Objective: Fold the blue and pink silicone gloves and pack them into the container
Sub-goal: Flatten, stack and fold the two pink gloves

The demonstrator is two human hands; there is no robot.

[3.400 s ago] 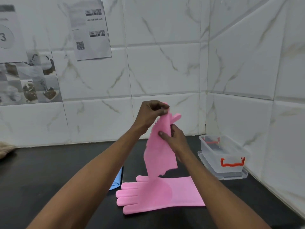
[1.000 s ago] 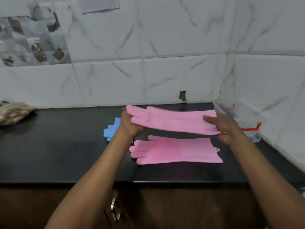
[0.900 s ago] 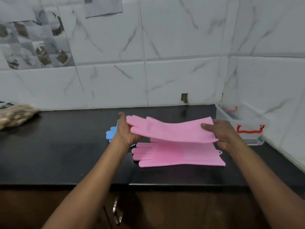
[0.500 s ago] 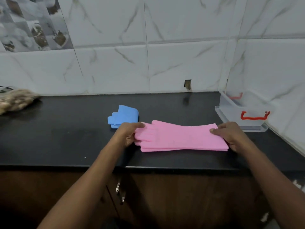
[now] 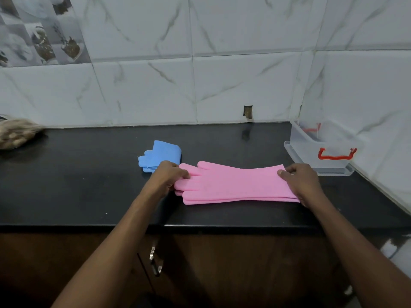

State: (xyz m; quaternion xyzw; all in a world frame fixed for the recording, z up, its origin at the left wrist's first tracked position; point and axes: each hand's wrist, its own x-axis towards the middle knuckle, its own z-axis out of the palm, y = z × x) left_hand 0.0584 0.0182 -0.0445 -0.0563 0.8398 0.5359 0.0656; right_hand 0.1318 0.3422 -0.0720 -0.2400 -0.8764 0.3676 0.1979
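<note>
Head-camera view looks down on a black countertop (image 5: 66,185) where two pink gloves (image 5: 233,183) lie stacked one on the other, fingers pointing away from the container (image 5: 322,150) and cuffs toward it. The left hand (image 5: 166,176) grips the fingertip end of the stack, its own fingers curled over the glove fingers; the right hand (image 5: 300,181) clasps the cuff end, thumb on top and the rest wrapped over the edge. Holding both ends this way seems meant to square the pair so the two layers match before a fold, since floppy silicone would otherwise slide apart. The blue gloves (image 5: 160,155) sit already folded into a compact bundle on the far side of the pink stack from the container, just behind the left hand, apparently parked until packing. The container itself is clear with red handles, open-topped, resting on what looks like its own lid in the wall corner, near the right hand, so a folded bundle has only a short way to travel. Nothing appears to be inside it yet, so I judge the task roughly half done.
</note>
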